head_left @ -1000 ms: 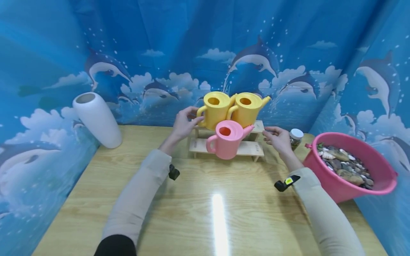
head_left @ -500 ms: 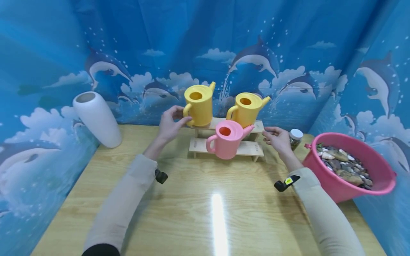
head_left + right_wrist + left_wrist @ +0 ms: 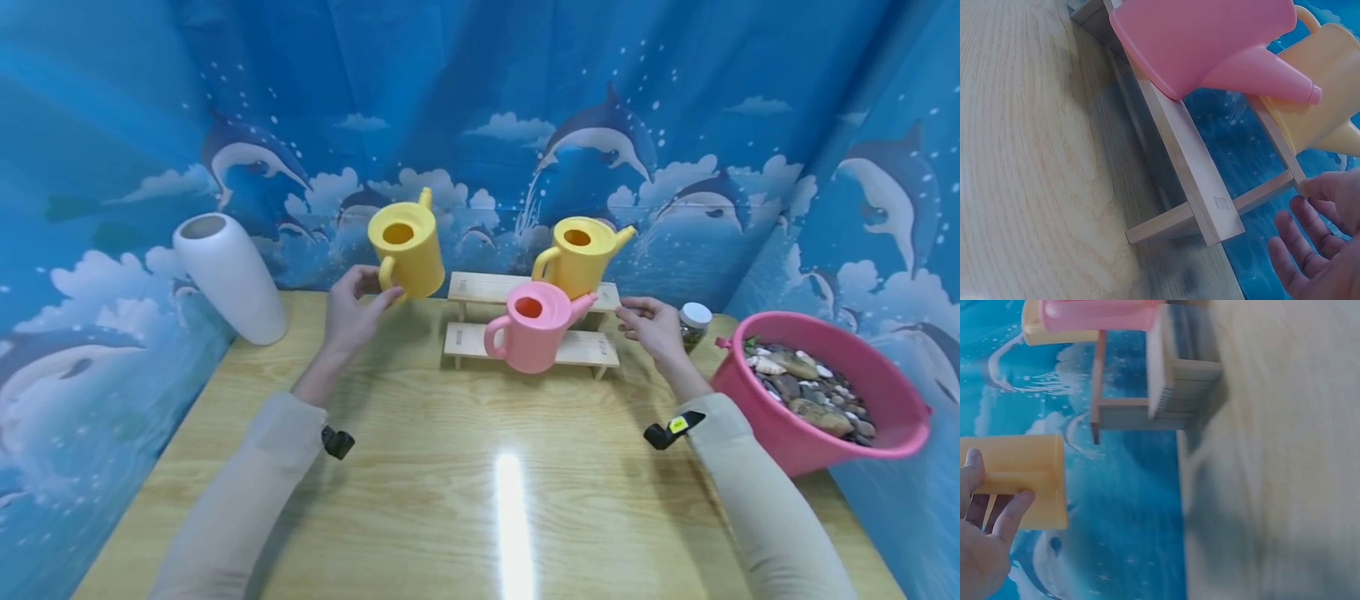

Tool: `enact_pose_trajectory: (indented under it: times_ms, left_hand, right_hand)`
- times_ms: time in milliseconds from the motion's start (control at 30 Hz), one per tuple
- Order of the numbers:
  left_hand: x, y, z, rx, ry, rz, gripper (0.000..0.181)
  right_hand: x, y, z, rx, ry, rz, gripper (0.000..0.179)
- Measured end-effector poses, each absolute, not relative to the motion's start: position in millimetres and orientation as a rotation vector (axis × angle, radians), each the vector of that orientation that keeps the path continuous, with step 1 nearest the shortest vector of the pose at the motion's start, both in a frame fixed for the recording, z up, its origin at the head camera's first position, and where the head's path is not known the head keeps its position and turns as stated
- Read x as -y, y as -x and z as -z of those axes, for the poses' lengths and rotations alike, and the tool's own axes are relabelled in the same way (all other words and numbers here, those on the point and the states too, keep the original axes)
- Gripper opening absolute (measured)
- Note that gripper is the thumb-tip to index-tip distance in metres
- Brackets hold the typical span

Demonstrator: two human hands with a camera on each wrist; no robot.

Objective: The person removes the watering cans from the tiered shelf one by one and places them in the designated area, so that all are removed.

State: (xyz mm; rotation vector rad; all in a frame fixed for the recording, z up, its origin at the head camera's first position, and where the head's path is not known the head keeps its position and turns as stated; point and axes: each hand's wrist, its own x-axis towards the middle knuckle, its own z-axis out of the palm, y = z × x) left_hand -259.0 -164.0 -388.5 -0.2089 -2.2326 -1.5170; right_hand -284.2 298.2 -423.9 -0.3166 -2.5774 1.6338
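My left hand (image 3: 354, 310) holds a yellow watering can (image 3: 417, 258) by its handle, in the air left of a two-step wooden stand (image 3: 467, 340). In the left wrist view the thumb and fingers wrap the handle (image 3: 1007, 482). Another yellow watering can (image 3: 579, 265) stands on the stand's upper step, spout to the right. In front of it, a pink watering can (image 3: 531, 337) rests on the lower step. My right hand (image 3: 651, 327) pinches the right end of the upper step between thumb and forefinger; its other fingers (image 3: 1297, 250) are loosely bent.
A white vase (image 3: 236, 287) stands at the back left of the wooden table (image 3: 420, 467). Right of the right hand are a white-lidded jar (image 3: 693, 321) and a pink bucket (image 3: 780, 417) holding stones and shells. A blue dolphin-print curtain (image 3: 450, 100) closes off the back and sides.
My left hand has lifted one yellow watering can off the upper step and carried it left, its spout now pointing toward the back. The right hand has stayed at the stand's right end.
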Motion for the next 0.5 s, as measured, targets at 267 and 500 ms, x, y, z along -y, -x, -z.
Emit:
enact_pose_trajectory:
  times_ms: [267,500]
  left_hand:
    - [172.7,260.7,424.3,2.293,0.092,1.557,0.037]
    - [173.2,259.0,449.9,2.374,0.011,1.614,0.040]
  right_hand:
    - [-299.3,281.6,422.5,2.591,0.291,-1.645,0.047]
    - [-297.8,282.7,421.7,2.593,0.317,-1.638,0.045]
